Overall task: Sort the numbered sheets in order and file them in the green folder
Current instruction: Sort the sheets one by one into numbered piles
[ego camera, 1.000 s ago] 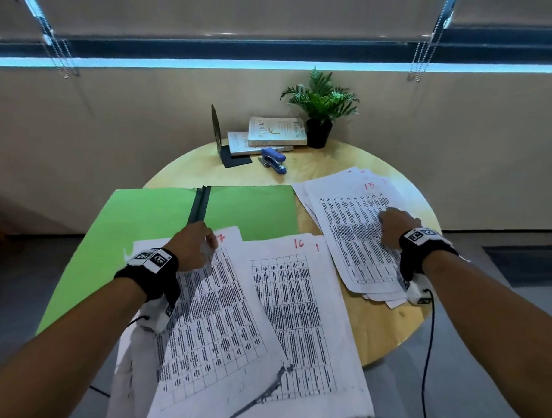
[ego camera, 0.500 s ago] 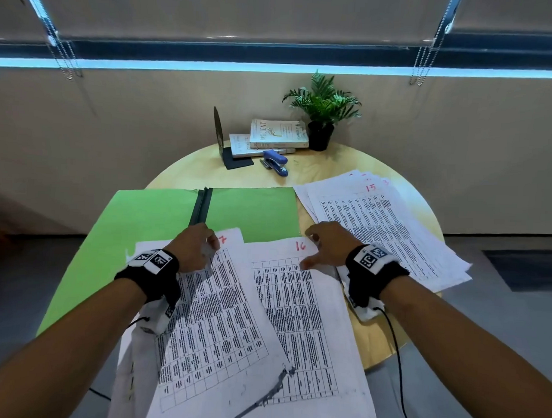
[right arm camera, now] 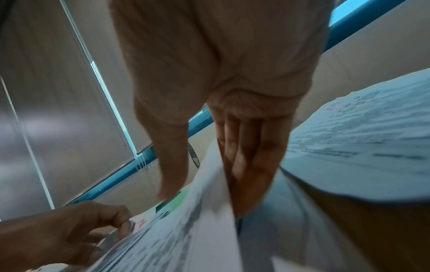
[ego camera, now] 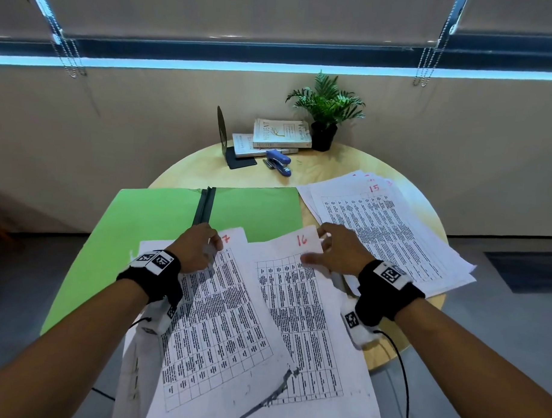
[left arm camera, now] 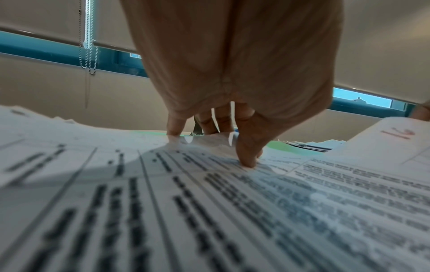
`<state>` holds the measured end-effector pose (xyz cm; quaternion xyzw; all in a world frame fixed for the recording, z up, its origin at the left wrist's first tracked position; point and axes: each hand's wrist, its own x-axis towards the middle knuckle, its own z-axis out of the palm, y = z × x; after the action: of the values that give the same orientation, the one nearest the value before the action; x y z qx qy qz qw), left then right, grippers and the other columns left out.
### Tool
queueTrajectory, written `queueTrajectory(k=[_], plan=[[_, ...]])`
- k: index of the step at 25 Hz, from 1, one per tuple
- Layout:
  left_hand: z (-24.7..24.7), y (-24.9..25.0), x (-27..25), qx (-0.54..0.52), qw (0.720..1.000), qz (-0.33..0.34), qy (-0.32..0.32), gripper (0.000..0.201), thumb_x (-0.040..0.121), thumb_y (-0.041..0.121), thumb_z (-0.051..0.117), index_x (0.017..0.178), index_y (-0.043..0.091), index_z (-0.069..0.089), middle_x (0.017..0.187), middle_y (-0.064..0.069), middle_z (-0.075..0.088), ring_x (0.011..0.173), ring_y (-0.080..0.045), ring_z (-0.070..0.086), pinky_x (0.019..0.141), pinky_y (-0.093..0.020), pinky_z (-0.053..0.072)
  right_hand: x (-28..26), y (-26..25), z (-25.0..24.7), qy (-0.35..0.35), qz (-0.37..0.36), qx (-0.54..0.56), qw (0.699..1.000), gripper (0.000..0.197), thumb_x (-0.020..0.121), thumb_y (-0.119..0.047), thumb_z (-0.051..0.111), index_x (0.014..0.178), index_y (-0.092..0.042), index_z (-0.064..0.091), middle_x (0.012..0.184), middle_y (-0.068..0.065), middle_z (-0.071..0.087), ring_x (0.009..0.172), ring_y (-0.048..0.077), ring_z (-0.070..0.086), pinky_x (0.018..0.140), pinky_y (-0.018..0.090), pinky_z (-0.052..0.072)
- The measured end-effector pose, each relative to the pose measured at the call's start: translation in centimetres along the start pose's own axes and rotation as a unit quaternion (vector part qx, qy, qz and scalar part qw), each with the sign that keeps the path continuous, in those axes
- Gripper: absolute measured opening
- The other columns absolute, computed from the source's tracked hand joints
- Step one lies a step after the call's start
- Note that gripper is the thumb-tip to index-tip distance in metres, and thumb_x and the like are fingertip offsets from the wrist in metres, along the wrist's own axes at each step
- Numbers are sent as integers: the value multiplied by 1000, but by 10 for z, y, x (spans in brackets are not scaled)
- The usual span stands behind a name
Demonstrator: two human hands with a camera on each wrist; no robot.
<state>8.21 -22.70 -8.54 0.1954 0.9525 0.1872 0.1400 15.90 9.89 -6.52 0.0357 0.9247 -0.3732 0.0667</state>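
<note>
Risk first: table [ego camera: 188,174] is small and round, my sheets hang over the near edge, so a careless tug could slide the near stacks off toward me. Green folder [ego camera: 149,217] lies open flat at far left, spine pointing away from me. Loose pile topped by 15 [ego camera: 389,231] sits at right, long axis running away and slightly left; bumping it would scramble it. Sheet 16 [ego camera: 305,306] lies in the middle, long axis toward me, red number at the far end, right edge lifted. My right hand [ego camera: 335,251] pinches its top right corner, thumb above, fingers under; it could crease or drag the sheet below. My left hand [ego camera: 195,249] presses and pinches the top of the 17 stack [ego camera: 214,319], fingers curled over its far edge.
</note>
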Motion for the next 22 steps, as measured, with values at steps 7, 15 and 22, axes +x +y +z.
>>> queueTrajectory(k=[7, 15, 22], plan=[[0, -1, 2, 4, 1000, 5, -3, 28, 76, -6, 62, 91, 17, 63, 101, 3, 48, 92, -17, 52, 70, -29, 46, -20, 10, -48, 44, 56, 126, 989, 33, 79, -2, 76, 105, -13, 60, 57, -6, 53, 41, 2, 46, 48, 21, 37], [2, -3, 5, -3, 1000, 15, 5, 30, 75, -6, 65, 88, 20, 61, 99, 5, 49, 89, -11, 53, 73, -29, 50, 60, 71, -156, 252, 142, -74, 954, 22, 79, -1, 63, 99, -12, 66, 112, 15, 65, 104, 30, 61, 78, 21, 38], [2, -6, 5, 35, 999, 19, -9, 34, 73, -3, 65, 82, 29, 58, 103, 6, 48, 94, -10, 50, 82, -29, 48, 85, 103, -117, 198, 186, -193, 943, 50, 80, -4, 64, 126, -13, 47, 124, 18, 51, 115, 39, 53, 94, 44, 45]])
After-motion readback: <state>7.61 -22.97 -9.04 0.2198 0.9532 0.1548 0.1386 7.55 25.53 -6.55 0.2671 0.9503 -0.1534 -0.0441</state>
